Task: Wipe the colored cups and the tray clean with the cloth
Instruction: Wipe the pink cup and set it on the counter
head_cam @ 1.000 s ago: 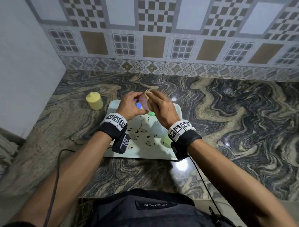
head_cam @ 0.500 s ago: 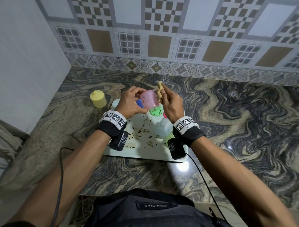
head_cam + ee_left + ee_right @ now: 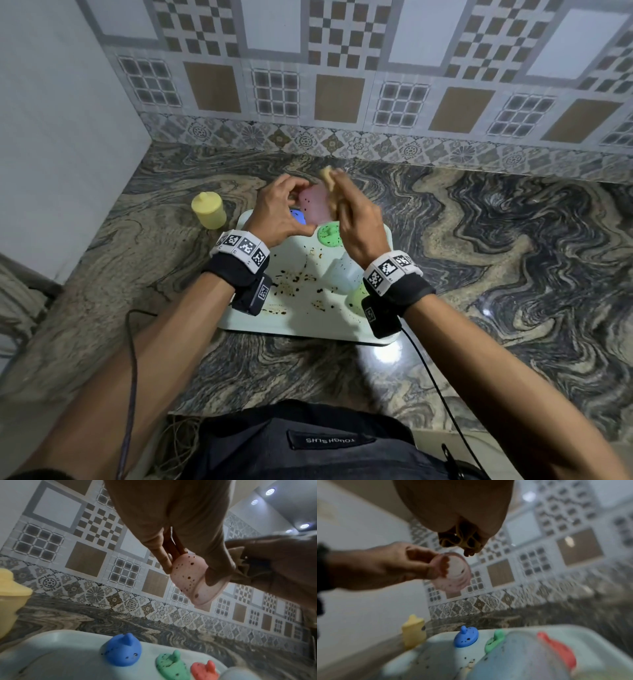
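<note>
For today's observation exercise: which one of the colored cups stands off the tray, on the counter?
The yellow cup, standing alone on the marble counter left of the tray; the blue, green and red ones sit on the tray.

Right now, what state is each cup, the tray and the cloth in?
pink cup: speckled, held up by left hand
cloth: bunched in right hand
blue cup: upside down on tray, speckled
green cup: same
tray: stained
yellow cup: upside down on counter

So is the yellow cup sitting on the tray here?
No, the yellow cup stands on the marble counter, off the tray's left far corner.
</note>
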